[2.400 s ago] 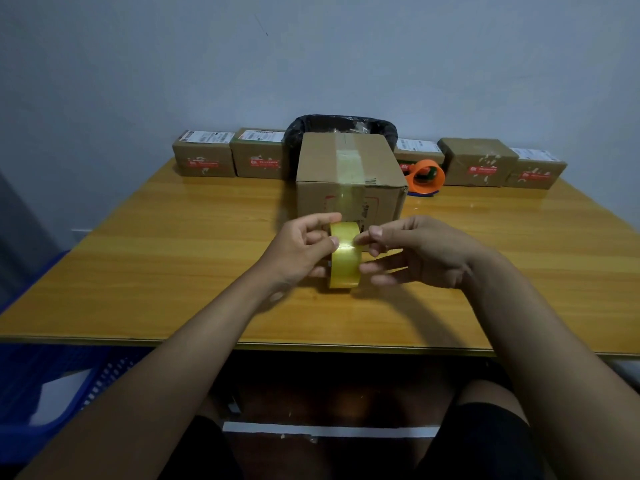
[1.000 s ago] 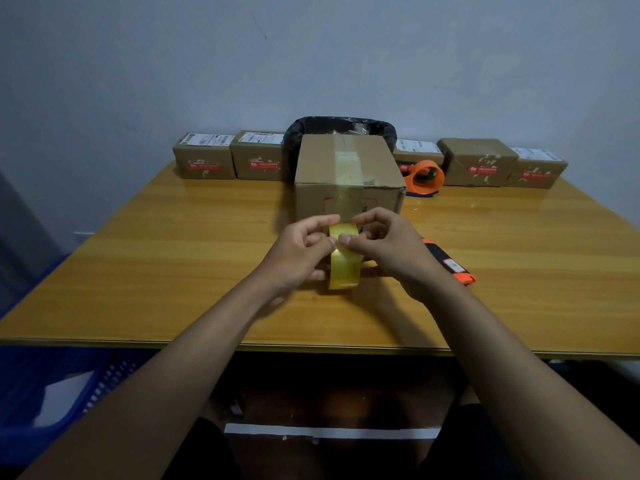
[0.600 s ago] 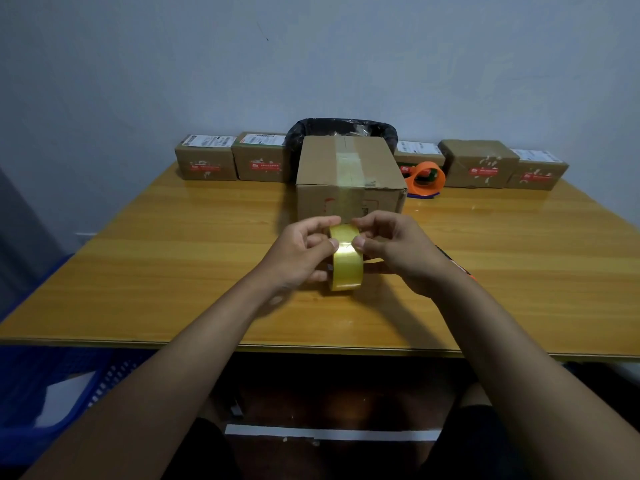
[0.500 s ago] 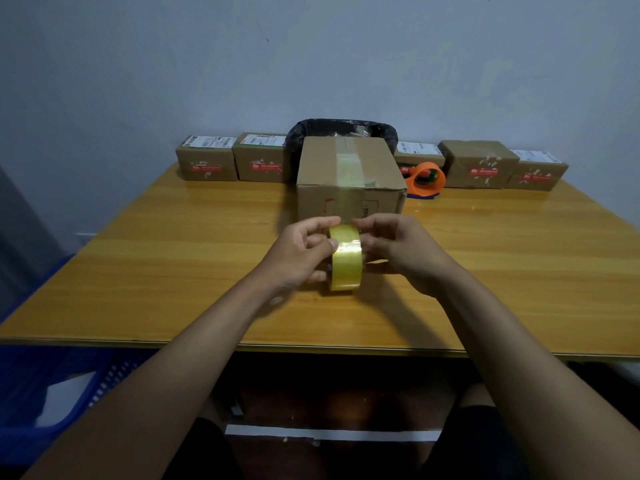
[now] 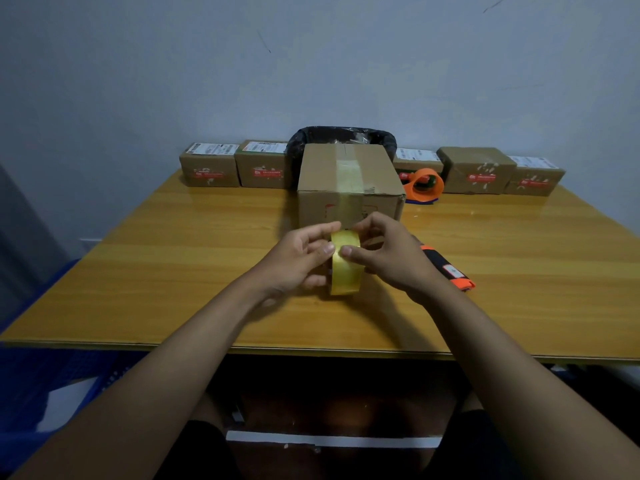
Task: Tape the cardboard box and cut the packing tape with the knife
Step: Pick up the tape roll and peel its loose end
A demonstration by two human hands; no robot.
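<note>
A yellowish roll of packing tape [image 5: 346,268] stands on edge on the wooden table [image 5: 173,265], just in front of the cardboard box [image 5: 348,178]. The box has a strip of clear tape along its top and down its front face. My left hand [image 5: 298,259] grips the roll from the left. My right hand [image 5: 389,254] holds it from the right, thumb pressed on the roll's outer face next to my left thumb. An orange and black knife [image 5: 448,268] lies on the table right of my right hand, partly hidden by it.
Several small labelled parcels [image 5: 209,169] line the back edge against the wall. A black-lined bin [image 5: 343,135] stands behind the box. An orange tape dispenser [image 5: 424,185] sits at the box's right rear. Blue crates [image 5: 45,375] stand on the floor at left.
My right hand shifted from fingers spread at the roll's right side to pinching its top, then its thumb slid down the outer face. The roll stayed put; the knife came back into sight.
</note>
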